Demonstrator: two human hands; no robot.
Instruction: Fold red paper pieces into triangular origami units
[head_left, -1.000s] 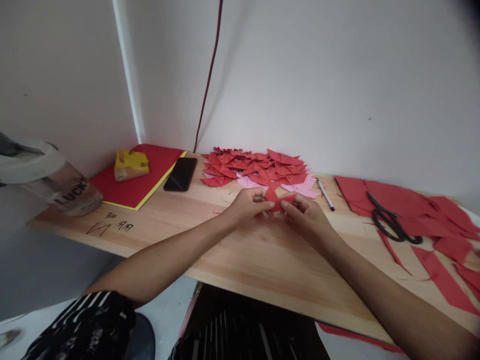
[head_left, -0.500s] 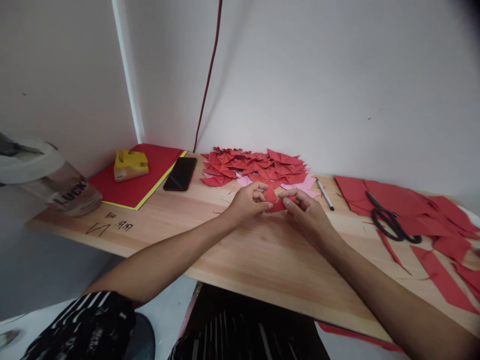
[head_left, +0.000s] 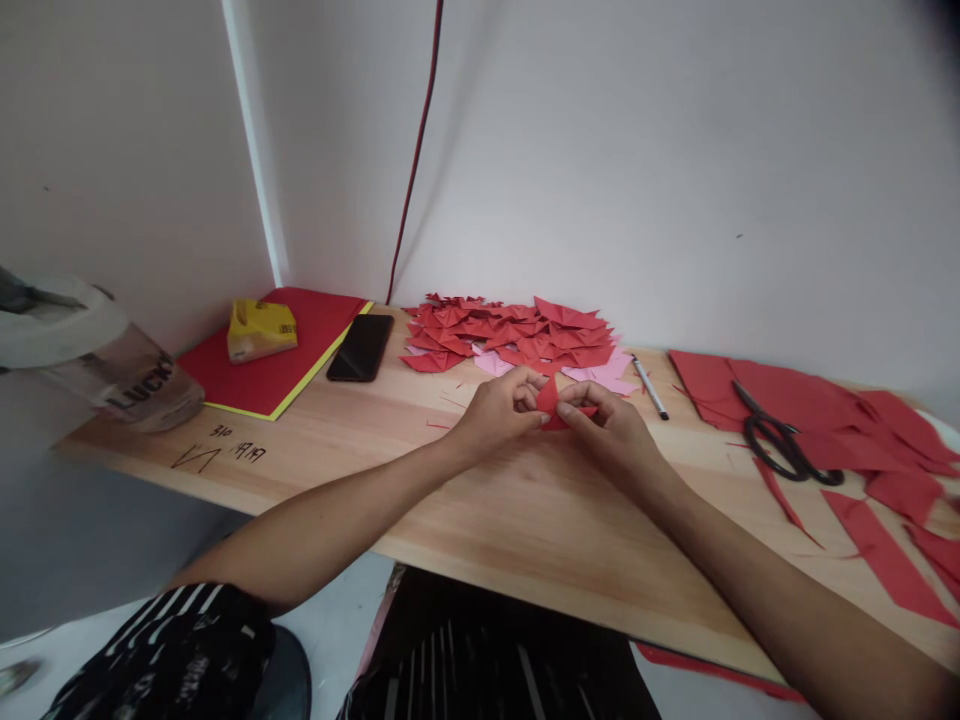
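My left hand (head_left: 499, 410) and my right hand (head_left: 611, 430) meet over the middle of the wooden table (head_left: 517, 510), fingertips pinched on one small folded red paper piece (head_left: 550, 398). The piece stands up between the thumbs, and most of it is hidden by my fingers. Just behind my hands lies a pile of folded red and pink paper pieces (head_left: 517, 340), spread against the wall.
A pen (head_left: 649, 388) lies right of the pile. Black scissors (head_left: 784, 440) rest on red paper sheets and strips (head_left: 862, 440) at the right. On the left are a black phone (head_left: 361, 347), a red folder (head_left: 289, 350) with a yellow packet (head_left: 261, 328), and a clear plastic bag (head_left: 112, 370).
My hands have closed in on each other, and the red piece is now pinched more upright between the fingertips. Everything else on the table has stayed put.
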